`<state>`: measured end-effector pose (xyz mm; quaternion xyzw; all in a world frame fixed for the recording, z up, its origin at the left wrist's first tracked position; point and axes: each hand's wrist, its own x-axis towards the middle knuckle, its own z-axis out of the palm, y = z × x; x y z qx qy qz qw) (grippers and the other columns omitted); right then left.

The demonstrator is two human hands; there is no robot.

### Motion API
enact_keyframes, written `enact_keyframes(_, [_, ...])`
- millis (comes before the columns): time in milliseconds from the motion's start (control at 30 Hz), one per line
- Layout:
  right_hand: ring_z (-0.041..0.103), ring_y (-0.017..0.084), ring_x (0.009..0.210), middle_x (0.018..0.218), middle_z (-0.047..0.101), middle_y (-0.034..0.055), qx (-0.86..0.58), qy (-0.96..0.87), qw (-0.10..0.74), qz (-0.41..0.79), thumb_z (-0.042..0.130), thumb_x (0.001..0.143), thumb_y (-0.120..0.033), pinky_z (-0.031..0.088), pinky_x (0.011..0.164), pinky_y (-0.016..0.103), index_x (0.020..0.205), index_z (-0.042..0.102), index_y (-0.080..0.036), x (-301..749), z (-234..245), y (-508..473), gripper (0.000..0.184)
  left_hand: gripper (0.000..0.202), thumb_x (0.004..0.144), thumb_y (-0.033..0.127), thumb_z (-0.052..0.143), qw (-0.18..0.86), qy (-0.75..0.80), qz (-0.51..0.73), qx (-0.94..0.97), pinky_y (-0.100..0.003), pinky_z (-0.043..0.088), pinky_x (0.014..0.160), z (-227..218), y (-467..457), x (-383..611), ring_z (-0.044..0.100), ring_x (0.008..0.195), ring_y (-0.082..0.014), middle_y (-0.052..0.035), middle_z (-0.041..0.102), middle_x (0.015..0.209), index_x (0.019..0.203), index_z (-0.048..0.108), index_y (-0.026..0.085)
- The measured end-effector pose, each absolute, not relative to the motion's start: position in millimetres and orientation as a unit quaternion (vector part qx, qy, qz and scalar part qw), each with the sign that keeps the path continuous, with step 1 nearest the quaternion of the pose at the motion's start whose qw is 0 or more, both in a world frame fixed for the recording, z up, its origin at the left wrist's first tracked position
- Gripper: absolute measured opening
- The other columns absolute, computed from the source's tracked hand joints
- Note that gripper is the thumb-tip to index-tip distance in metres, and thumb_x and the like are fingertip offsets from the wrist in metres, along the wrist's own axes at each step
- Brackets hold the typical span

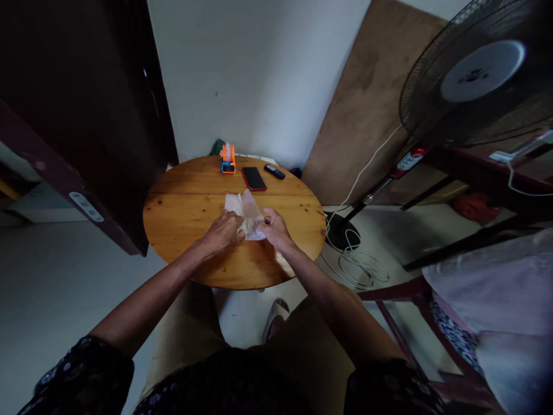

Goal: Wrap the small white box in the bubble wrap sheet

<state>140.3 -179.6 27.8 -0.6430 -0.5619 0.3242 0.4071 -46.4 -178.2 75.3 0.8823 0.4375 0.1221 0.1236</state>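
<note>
Between my hands, over the near middle of the round wooden table, is a crumpled sheet of translucent whitish bubble wrap point(251, 203). My left hand point(225, 228) grips its left side, the fingers curled over the material. On the right edge, my right hand point(275, 226) pinches the bubble wrap between thumb and fingers. Part of the sheet stands up in a peak above the hands. Whether anything is wrapped inside, I cannot tell.
At the back of the wooden table point(185, 199) are an orange and blue tape dispenser point(228, 159), a red-edged phone point(254, 178) and a small dark keypad phone point(275, 171). A standing fan point(481, 72) rises at right, its white cable point(363, 268) coiled on the floor.
</note>
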Motion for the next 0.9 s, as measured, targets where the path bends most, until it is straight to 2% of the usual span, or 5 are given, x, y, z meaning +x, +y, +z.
enact_keyframes(167, [0.047,0.009,0.053,0.064,0.052,-0.0086,-0.636,-0.533,0.438,0.344,0.061,0.071,-0.022,0.036,0.049,0.019,0.127,0.057,-0.013,132.0,32.8,-172.7,0.057,0.023,0.085,0.022,0.053,0.119,0.439,0.104,0.884,-0.035,0.048,0.091,77.0,-175.8,-47.0,0.06,0.104,-0.0281,-0.0145,0.07,0.106,0.096,0.073,0.015])
enact_keyframes(300, [0.048,0.009,0.05,0.063,0.054,-0.0085,-0.622,-0.515,0.444,0.389,0.064,0.072,-0.024,0.038,0.046,0.019,0.122,0.061,-0.014,121.5,40.8,-173.8,0.051,0.025,0.084,0.025,0.055,0.1,0.414,0.107,0.898,-0.037,0.047,0.094,77.9,-169.5,-51.7,0.059,0.103,-0.0277,-0.0128,0.069,0.104,0.095,0.076,0.017])
enact_keyframes(600, [0.051,0.008,0.044,0.066,0.059,-0.0055,-0.631,-0.49,0.437,0.413,0.064,0.078,-0.012,0.041,0.038,0.019,0.116,0.062,-0.012,101.1,57.4,-176.4,0.038,0.028,0.082,0.024,0.055,0.192,0.366,0.19,0.89,-0.031,0.05,0.086,60.0,-156.5,-60.5,0.062,0.095,-0.0225,-0.0078,0.069,0.095,0.098,0.077,0.019])
enact_keyframes(800, [0.049,0.008,0.039,0.055,0.055,-0.0067,-0.62,-0.516,0.415,0.421,0.061,0.079,-0.01,0.039,0.038,0.019,0.088,0.063,-0.016,99.9,65.0,-180.6,0.01,0.023,0.08,0.024,0.057,0.217,0.377,0.215,0.874,-0.031,0.05,0.081,56.8,-156.4,-59.2,0.062,0.089,-0.0215,-0.0066,0.068,0.091,0.094,0.075,0.017])
enact_keyframes(900, [0.053,0.009,0.044,0.061,0.063,-0.0029,-0.597,-0.542,0.397,0.439,0.056,0.08,-0.009,0.04,0.042,0.019,0.081,0.062,-0.017,102.3,68.8,-184.0,0.01,0.03,0.076,0.023,0.062,0.231,0.401,0.253,0.849,-0.033,0.051,0.082,53.7,-161.4,-57.7,0.061,0.088,-0.0216,-0.0085,0.068,0.098,0.104,0.071,0.016])
